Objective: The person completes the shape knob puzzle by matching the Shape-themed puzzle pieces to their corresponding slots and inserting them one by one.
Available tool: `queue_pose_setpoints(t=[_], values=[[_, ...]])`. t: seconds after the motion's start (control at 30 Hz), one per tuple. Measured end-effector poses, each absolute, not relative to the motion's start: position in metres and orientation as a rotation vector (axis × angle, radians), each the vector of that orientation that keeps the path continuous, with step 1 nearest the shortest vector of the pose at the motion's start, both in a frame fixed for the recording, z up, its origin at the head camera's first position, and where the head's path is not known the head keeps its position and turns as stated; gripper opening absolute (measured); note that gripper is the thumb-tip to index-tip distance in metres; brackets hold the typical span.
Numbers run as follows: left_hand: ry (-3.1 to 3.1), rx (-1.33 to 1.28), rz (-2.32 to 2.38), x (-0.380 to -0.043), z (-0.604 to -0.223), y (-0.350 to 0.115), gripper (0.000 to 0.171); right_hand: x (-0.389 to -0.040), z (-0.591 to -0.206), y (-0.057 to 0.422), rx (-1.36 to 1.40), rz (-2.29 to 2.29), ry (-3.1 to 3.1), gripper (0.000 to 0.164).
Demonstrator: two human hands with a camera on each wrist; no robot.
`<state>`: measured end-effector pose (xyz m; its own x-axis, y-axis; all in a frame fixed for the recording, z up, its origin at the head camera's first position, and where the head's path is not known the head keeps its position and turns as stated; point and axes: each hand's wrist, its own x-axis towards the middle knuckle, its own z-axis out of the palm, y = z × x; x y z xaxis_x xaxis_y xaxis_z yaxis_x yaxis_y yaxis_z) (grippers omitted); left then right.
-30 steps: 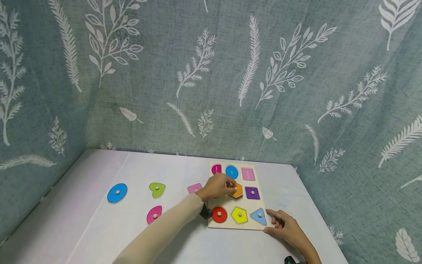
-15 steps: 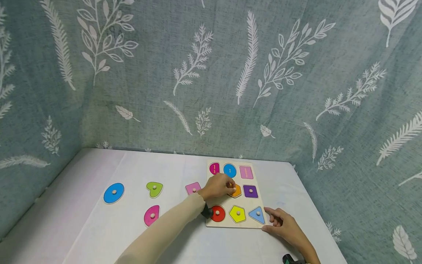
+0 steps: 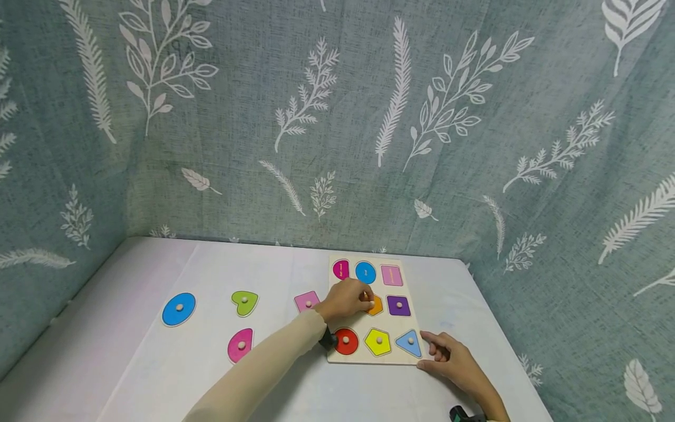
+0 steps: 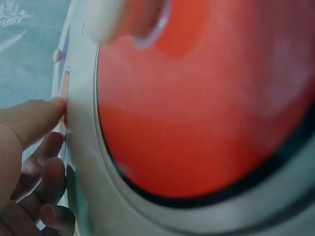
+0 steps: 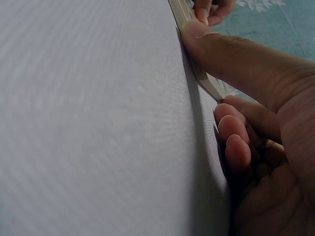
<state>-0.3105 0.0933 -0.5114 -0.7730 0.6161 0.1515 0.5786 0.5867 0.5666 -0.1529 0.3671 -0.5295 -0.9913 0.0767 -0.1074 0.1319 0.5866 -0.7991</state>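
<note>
A wooden shape puzzle board (image 3: pixel 364 363) lies on the white table. My left hand (image 3: pixel 345 300) is over its middle row, thumb and index finger pinching the knob of an orange hexagon piece (image 3: pixel 376 306). The hexagon looks level with the board, though my fingers partly cover it. At the board's near right corner, my right hand (image 3: pixel 450 358) grips the edge between thumb and index finger; in the right wrist view the thumb (image 5: pixel 231 54) presses the board's side. A red circle piece (image 4: pixel 197 123) fills the left wrist view, close below the wrist.
Yellow pentagon (image 3: pixel 378 342), light blue triangle (image 3: pixel 409 343) and purple square (image 3: pixel 398 305) sit in the board. Loose on the table to the left lie a blue oval (image 3: pixel 179 309), a green heart (image 3: pixel 245 303), a magenta part-circle (image 3: pixel 240 345) and a pink piece (image 3: pixel 306 300).
The orange hexagon was raised and tilted a second ago; it has dropped level with the board under my left hand. My right hand keeps its place at the corner. The head view shifts slightly.
</note>
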Motion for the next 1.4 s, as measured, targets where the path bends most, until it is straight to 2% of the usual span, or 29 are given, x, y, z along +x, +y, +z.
queue_pose_setpoints(t=[0.57, 0.83, 1.4], values=[[2.729, 1.081, 1.015, -0.311, -0.491, 0.067, 0.012, -0.153, -0.529, 0.366, 0.172, -1.366, 2.755, 0.073], [2.740, 1.063, 1.065, -0.314, -0.485, 0.032, 0.008, -0.151, -0.529, 0.366, 0.183, -1.357, 2.751, 0.074], [2.850, 0.989, 1.100, -0.299, -0.480, -0.059, 0.006, -0.150, -0.527, 0.367, 0.164, -1.383, 2.718, 0.074]])
